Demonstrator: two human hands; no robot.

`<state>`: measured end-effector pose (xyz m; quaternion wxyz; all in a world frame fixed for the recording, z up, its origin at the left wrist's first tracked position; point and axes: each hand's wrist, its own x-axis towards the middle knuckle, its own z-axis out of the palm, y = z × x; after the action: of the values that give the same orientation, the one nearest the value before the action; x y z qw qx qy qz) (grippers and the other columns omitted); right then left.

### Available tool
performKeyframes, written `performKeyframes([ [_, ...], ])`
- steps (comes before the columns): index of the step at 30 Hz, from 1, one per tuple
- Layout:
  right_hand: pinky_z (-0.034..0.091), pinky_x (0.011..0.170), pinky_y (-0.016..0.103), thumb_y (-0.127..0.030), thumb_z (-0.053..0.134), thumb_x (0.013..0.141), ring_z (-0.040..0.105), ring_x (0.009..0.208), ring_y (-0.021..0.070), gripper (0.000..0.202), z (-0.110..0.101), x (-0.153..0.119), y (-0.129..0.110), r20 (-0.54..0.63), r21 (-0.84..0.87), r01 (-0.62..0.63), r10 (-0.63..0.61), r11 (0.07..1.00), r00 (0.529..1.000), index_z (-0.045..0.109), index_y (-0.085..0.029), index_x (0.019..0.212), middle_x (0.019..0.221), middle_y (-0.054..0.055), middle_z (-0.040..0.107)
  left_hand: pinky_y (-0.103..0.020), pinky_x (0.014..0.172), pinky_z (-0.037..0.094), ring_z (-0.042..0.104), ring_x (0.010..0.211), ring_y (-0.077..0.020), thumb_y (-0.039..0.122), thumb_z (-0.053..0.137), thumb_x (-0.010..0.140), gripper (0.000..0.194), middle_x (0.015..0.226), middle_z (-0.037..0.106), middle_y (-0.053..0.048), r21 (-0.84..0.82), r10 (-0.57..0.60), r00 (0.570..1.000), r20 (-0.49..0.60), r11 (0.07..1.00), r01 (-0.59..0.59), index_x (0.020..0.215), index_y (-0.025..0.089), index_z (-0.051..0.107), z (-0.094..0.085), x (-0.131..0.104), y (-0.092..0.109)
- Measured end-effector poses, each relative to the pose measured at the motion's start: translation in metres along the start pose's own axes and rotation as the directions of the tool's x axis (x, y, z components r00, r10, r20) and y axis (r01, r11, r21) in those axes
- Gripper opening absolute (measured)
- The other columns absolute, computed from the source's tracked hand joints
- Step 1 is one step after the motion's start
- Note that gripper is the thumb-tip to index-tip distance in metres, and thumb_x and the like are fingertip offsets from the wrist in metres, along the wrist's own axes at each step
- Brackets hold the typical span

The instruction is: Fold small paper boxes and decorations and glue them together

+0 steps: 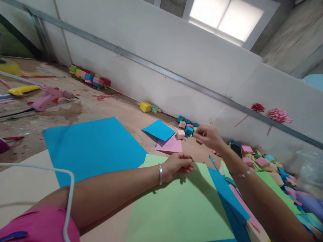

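My left hand (177, 166) is over the top part of a light green paper sheet (176, 208), its fingers curled closed. Anything inside those fingers is hidden. Farther right, my right hand (208, 137) is raised beside a small pile of blue, pink and cream paper cubes (188, 130). Its fingers are bent together in a slightly blurred pinch, and I cannot make out anything in them. Just beyond my left hand lie a folded blue paper (160, 129) and a pink paper square (170, 144).
A large blue sheet (93, 148) lies left, near a pink glue gun (50, 96) and a yellow-handled cutter (24, 90). Colourful paper cubes (262, 161) and a phone (236, 149) lie right. A white cable (72, 188) crosses by my left arm. A white wall (141, 80) bounds the back.
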<state>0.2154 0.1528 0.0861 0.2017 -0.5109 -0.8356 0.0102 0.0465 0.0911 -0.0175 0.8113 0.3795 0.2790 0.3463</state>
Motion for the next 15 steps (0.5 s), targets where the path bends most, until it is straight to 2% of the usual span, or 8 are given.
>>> performKeyframes([
  [2,0.04,0.056,0.024,-0.03,0.06,0.08,0.055,0.06,0.0136,0.016,-0.007,-0.04,-0.011,0.114,0.045,0.046,-0.051,0.998,0.992,0.065,-0.019,0.07,0.065,0.002,0.065,-0.018,0.056,0.048,0.064,0.065,-0.0094,0.021,0.076,0.071,0.062,0.082,0.066,-0.002,0.046,0.112,0.993,-0.024,0.993,-0.111,0.126,0.018,0.049,0.002,-0.001,0.003],
  [3,0.04,0.055,0.024,-0.028,0.06,0.08,0.056,0.06,0.0136,0.014,-0.008,-0.059,-0.016,0.175,0.071,0.059,-0.07,0.996,0.982,0.067,-0.02,0.071,0.066,0.002,0.066,-0.019,0.055,0.048,0.064,0.064,-0.01,0.02,0.077,0.069,0.071,0.084,0.065,-0.001,0.095,0.162,0.987,0.003,0.982,-0.162,0.132,0.021,0.045,0.003,-0.001,0.003],
  [4,0.04,0.055,0.025,-0.025,0.057,0.082,0.057,0.062,0.0142,0.013,-0.008,-0.075,-0.02,0.243,0.122,0.047,-0.076,0.991,0.967,0.069,-0.02,0.077,0.07,0.002,0.067,-0.019,0.054,0.048,0.064,0.063,-0.0107,0.019,0.078,0.067,0.073,0.083,0.065,-0.001,0.162,0.199,0.978,0.057,0.965,-0.206,0.133,0.022,0.046,0.003,-0.001,0.003],
  [6,0.043,0.059,0.026,-0.022,0.053,0.085,0.059,0.068,0.0149,0.018,-0.004,-0.099,-0.026,0.302,0.229,-0.019,-0.052,0.973,0.952,0.07,-0.021,0.091,0.08,0.004,0.07,-0.02,0.052,0.048,0.063,0.06,-0.0111,0.017,0.075,0.067,0.057,0.076,0.064,0.0,0.316,0.202,0.961,0.187,0.914,-0.253,0.121,0.018,0.059,0.003,-0.001,0.001],
  [8,0.046,0.06,0.026,-0.022,0.051,0.086,0.06,0.07,0.0146,0.022,0.002,-0.109,-0.027,0.353,0.341,-0.115,-0.014,0.933,0.936,0.069,-0.021,0.1,0.088,0.005,0.069,-0.02,0.05,0.047,0.059,0.054,-0.0102,0.017,0.071,0.069,0.028,0.064,0.063,0.0,0.441,0.14,0.963,0.23,0.867,-0.232,0.097,0.013,0.07,0.004,-0.001,-0.004],
  [10,0.048,0.054,0.025,-0.026,0.053,0.086,0.06,0.071,0.0145,0.025,0.004,-0.111,-0.024,0.401,0.434,-0.23,0.042,0.871,0.915,0.068,-0.021,0.105,0.093,0.007,0.068,-0.02,0.047,0.045,0.056,0.047,-0.0091,0.019,0.067,0.072,0.009,0.056,0.06,0.0,0.508,0.108,0.976,0.19,0.84,-0.191,0.075,0.011,0.07,0.004,-0.001,-0.008],
  [13,0.051,0.05,0.025,-0.035,0.061,0.081,0.063,0.076,0.0171,0.031,-0.011,-0.109,-0.006,0.403,0.526,-0.333,0.116,0.783,0.908,0.068,-0.019,0.107,0.098,0.009,0.067,-0.018,0.042,0.04,0.052,0.042,-0.0069,0.022,0.063,0.076,0.018,0.053,0.059,-0.001,0.518,0.128,0.986,0.105,0.839,-0.164,0.062,0.01,0.065,0.004,-0.001,-0.009],
  [15,0.054,0.052,0.028,-0.042,0.065,0.078,0.064,0.072,0.0176,0.037,-0.04,-0.113,0.019,0.342,0.528,-0.367,0.203,0.766,0.917,0.069,-0.018,0.106,0.096,0.01,0.069,-0.017,0.041,0.039,0.051,0.041,-0.0063,0.023,0.063,0.076,0.02,0.052,0.059,-0.001,0.509,0.14,0.988,0.066,0.847,-0.154,0.06,0.01,0.064,0.003,-0.001,-0.008],
])
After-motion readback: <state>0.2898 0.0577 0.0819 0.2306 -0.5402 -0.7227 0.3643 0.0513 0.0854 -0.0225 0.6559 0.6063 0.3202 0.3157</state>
